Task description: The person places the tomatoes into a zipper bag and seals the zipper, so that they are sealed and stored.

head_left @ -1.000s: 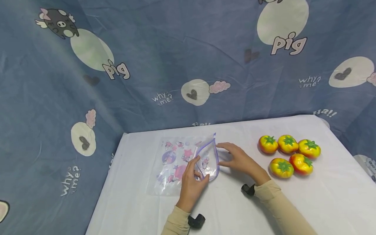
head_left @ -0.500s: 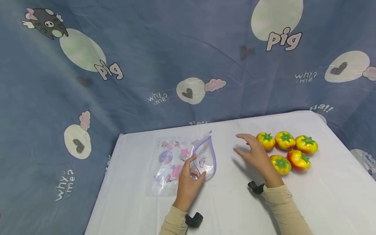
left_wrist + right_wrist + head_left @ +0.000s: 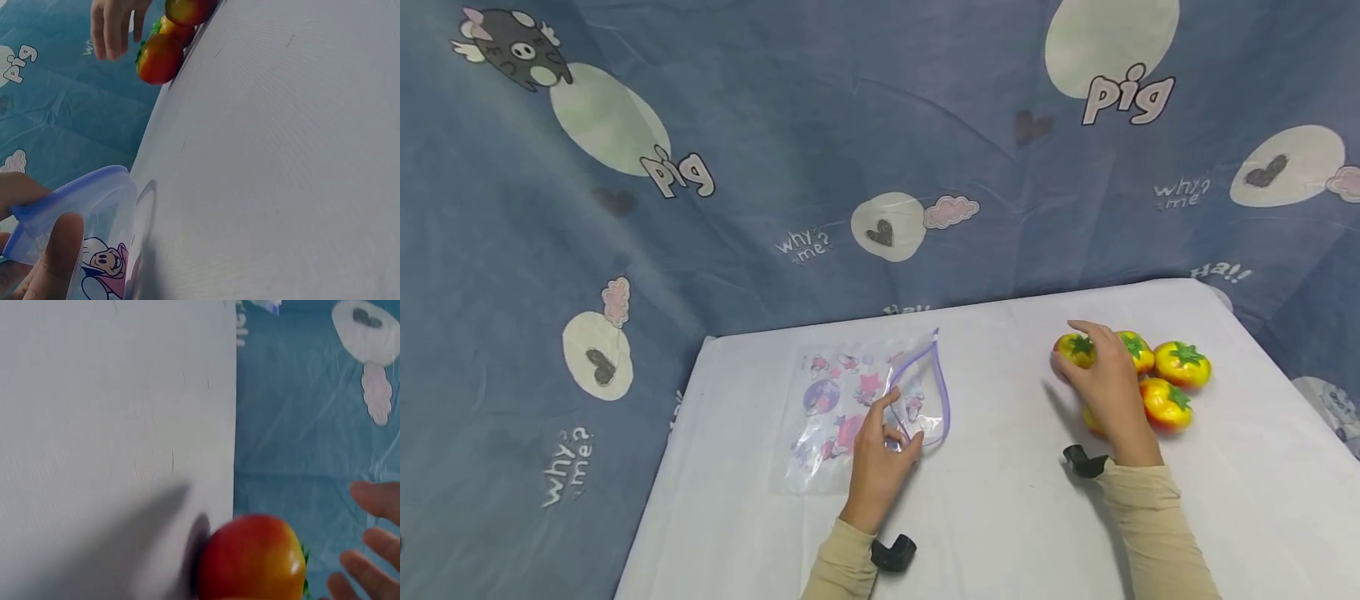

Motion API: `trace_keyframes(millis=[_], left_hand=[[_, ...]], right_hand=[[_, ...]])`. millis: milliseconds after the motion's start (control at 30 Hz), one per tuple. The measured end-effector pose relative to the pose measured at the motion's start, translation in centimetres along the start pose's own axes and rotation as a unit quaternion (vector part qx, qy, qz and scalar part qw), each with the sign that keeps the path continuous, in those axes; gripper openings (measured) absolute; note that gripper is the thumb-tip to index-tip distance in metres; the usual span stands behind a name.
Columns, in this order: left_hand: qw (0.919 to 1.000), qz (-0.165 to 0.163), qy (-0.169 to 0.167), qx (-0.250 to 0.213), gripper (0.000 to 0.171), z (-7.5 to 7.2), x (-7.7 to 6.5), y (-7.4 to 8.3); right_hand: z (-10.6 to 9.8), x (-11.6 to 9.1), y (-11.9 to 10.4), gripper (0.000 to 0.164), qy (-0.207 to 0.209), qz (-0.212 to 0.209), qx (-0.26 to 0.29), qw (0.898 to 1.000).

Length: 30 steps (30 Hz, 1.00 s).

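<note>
A clear zip bag (image 3: 822,421) with pink and purple cartoon prints lies on the white table. Its purple-edged mouth gapes toward the right. My left hand (image 3: 880,467) pinches the near lip of that mouth; in the left wrist view the thumb (image 3: 62,247) presses on the clear film. My right hand (image 3: 1112,392) hovers over a group of shiny yellow-red, tomato-like fruits, its fingers spread and holding nothing. The leftmost back fruit (image 3: 1068,348) sits by its fingertips. In the right wrist view a fruit (image 3: 253,557) stands apart from the fingers. The hand partly covers other fruits.
To the right of the hand are more fruits, one at the back (image 3: 1186,372) and one in front (image 3: 1165,410). The white table (image 3: 1000,517) ends at a blue printed cloth (image 3: 775,167) behind it. Both wrists carry black camera mounts.
My right hand has let go of the bag's mouth and moved right, over the fruits. The left hand stays at the bag, which has barely shifted.
</note>
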<state>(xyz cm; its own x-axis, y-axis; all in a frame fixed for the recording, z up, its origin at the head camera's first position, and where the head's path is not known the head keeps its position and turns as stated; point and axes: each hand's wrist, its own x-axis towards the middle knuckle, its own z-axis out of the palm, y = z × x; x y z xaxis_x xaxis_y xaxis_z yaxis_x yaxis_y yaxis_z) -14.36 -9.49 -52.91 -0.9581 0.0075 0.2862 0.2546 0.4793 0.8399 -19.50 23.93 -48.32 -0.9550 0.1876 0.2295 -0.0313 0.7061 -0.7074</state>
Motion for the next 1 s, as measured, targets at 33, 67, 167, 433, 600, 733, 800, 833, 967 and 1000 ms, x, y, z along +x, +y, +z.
trace_keyframes(millis=[33, 67, 167, 433, 600, 733, 800, 833, 967, 1000], left_hand=[[1.0, -0.001, 0.002, 0.002, 0.069, 0.0, 0.0, 0.0], [1.0, -0.002, 0.003, 0.003, 0.069, 0.0, 0.0, -0.1], [0.9999, -0.007, 0.007, 0.001, 0.069, 0.0, -0.1, -0.1], [0.9999, -0.006, -0.002, -0.008, 0.068, 0.2, -0.1, -0.2], [0.9999, -0.002, -0.007, -0.011, 0.069, 0.3, 0.1, -0.1], [1.0, 0.001, -0.008, -0.005, 0.07, 0.3, 0.2, -0.2], [1.0, 0.0, -0.007, -0.001, 0.07, 0.2, 0.2, -0.2], [1.0, 0.0, -0.006, 0.0, 0.07, 0.2, 0.1, -0.2], [1.0, 0.004, -0.003, 0.0, 0.07, 0.1, 0.1, -0.2], [1.0, 0.005, -0.003, -0.001, 0.07, 0.0, 0.1, -0.2]], right_hand=[[-0.3, 0.1, 0.1, 0.058, -0.005, 0.011, -0.002, 1.0], [-0.5, 0.2, 0.2, 0.06, -0.011, 0.02, -0.004, 1.0], [-0.9, 0.6, 0.6, 0.069, -0.047, 0.05, -0.011, 0.998], [-1.6, 1.3, 1.6, 0.082, -0.115, 0.109, -0.038, 0.987], [-1.9, 1.4, 1.6, 0.075, -0.113, 0.112, -0.049, 0.986], [-1.8, 1.6, 1.5, 0.07, -0.126, 0.112, -0.052, 0.984], [-1.7, 1.5, 1.5, 0.069, -0.134, 0.113, -0.051, 0.983], [-1.6, 1.5, 1.5, 0.069, -0.138, 0.113, -0.052, 0.983], [-1.4, 1.4, 1.4, 0.072, -0.151, 0.112, -0.056, 0.981], [-1.4, 1.3, 1.4, 0.072, -0.153, 0.11, -0.057, 0.98]])
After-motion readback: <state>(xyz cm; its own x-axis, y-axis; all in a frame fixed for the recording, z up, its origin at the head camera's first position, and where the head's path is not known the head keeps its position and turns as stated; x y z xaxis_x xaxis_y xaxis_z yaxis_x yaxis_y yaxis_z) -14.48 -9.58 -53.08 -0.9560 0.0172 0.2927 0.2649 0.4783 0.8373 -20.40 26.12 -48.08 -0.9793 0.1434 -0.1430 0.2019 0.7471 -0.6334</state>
